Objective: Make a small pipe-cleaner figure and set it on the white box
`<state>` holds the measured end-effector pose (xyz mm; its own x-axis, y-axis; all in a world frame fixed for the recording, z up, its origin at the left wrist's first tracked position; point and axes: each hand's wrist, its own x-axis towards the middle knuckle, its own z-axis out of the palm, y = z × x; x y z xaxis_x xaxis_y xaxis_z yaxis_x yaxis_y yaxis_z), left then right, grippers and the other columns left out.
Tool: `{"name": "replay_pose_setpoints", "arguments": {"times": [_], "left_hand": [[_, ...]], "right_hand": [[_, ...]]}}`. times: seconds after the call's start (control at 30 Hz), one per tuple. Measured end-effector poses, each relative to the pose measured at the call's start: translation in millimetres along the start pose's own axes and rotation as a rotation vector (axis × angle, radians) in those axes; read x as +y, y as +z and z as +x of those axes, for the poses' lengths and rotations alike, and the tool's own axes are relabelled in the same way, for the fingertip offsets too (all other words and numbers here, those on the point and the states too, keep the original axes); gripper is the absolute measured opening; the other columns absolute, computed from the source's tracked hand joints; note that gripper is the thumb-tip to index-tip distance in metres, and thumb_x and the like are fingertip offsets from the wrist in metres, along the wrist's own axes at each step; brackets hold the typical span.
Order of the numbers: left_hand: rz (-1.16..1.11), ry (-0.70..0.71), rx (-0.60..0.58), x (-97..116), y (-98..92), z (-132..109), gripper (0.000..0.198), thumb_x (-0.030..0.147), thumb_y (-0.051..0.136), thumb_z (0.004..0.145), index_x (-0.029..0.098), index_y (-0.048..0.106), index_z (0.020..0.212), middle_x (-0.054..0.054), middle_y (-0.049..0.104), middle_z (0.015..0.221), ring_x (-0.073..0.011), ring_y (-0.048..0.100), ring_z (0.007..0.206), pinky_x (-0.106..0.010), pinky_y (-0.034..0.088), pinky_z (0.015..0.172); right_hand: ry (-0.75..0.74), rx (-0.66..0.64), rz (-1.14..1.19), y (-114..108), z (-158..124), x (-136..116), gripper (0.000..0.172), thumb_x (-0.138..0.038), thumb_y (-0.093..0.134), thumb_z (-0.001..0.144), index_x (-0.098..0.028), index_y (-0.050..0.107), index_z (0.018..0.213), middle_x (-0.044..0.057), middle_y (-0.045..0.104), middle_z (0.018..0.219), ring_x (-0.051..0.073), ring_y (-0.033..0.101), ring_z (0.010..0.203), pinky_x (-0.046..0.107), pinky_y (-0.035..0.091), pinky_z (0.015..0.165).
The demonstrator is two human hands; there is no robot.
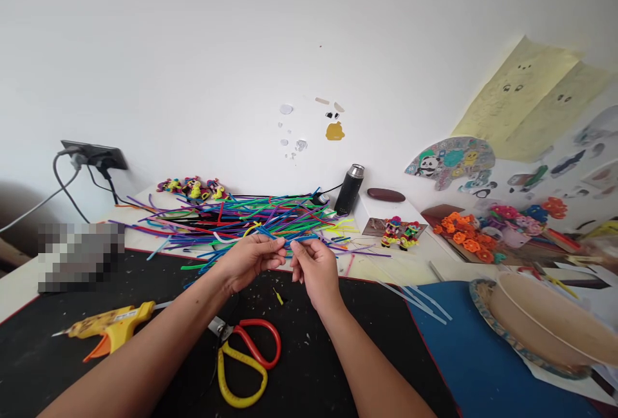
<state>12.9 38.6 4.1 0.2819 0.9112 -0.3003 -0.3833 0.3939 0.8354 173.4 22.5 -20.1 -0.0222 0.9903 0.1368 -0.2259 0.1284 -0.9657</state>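
Observation:
My left hand (253,258) and my right hand (316,270) meet above the black mat (338,341), fingertips close together. Both are closed in a pinch on a short blue pipe cleaner (288,245), mostly covered by the fingers. Just behind them spreads a heap of pipe cleaners (232,215) in purple, green, blue and red. Scissors (244,366) with one red and one yellow handle lie below my hands, blades partly hidden by my left forearm. A small yellow-green scrap (279,296) lies on the mat between my arms.
A yellow glue gun (113,328) lies at left. Behind the heap stand a black thermos (349,191) and small colourful figures (193,188). Clear glue sticks (420,302) and a tan bowl (545,328) are on the blue mat (449,360) at right. Orange pipe-cleaner flowers (466,234) sit farther back.

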Motion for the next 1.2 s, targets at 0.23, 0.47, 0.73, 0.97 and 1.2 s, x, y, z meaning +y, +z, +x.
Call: {"name": "replay_pose_setpoints", "arguments": {"times": [0.23,0.47,0.73,0.97,1.2], "left_hand": [[0.093,-0.026,-0.121,-6,-5.6,1,0.026,0.027,0.092,0.076,0.007,0.078,0.067,-0.009,0.075,0.068,-0.009,0.067,0.053,-0.013,0.056,0.055],[0.199,0.063,-0.113,-4,-14.1,4,0.035,0.038,0.096,0.069,0.01,0.077,0.067,-0.007,0.072,0.063,-0.0105,0.064,0.053,-0.017,0.053,0.053],[0.191,0.142,-0.104,2,-16.9,2,0.041,0.044,0.097,0.065,0.012,0.072,0.064,-0.004,0.068,0.059,-0.0095,0.057,0.049,-0.02,0.047,0.05],[0.226,0.16,-0.102,2,-16.2,1,0.044,0.049,0.097,0.062,0.013,0.073,0.068,-0.004,0.068,0.059,-0.0097,0.057,0.05,-0.021,0.045,0.052],[0.261,0.207,-0.112,4,-16.0,-1,0.042,0.051,0.095,0.065,0.015,0.075,0.069,-0.004,0.068,0.056,-0.011,0.055,0.048,-0.023,0.041,0.051]], "right_hand": [[0.06,-0.061,0.014,-3,0,-1,0.04,-0.056,0.077,0.083,-0.018,0.064,0.08,-0.002,0.064,0.058,0.009,0.052,0.037,0.019,0.029,0.035],[0.153,-0.13,0.081,-6,1,-2,0.044,-0.06,0.079,0.08,-0.02,0.062,0.081,-0.009,0.048,0.044,0.01,0.047,0.035,0.02,0.028,0.035],[0.186,-0.218,0.141,-7,0,-1,0.045,-0.059,0.082,0.079,-0.021,0.059,0.079,-0.011,0.044,0.044,0.009,0.045,0.034,0.02,0.027,0.035],[0.193,-0.291,0.135,-8,0,-1,0.043,-0.059,0.08,0.081,-0.02,0.064,0.082,-0.012,0.04,0.041,0.009,0.042,0.033,0.022,0.027,0.036],[0.234,-0.345,0.13,-7,-1,-5,0.046,-0.061,0.081,0.08,-0.019,0.065,0.082,-0.013,0.038,0.04,0.008,0.04,0.032,0.021,0.024,0.036]]}}
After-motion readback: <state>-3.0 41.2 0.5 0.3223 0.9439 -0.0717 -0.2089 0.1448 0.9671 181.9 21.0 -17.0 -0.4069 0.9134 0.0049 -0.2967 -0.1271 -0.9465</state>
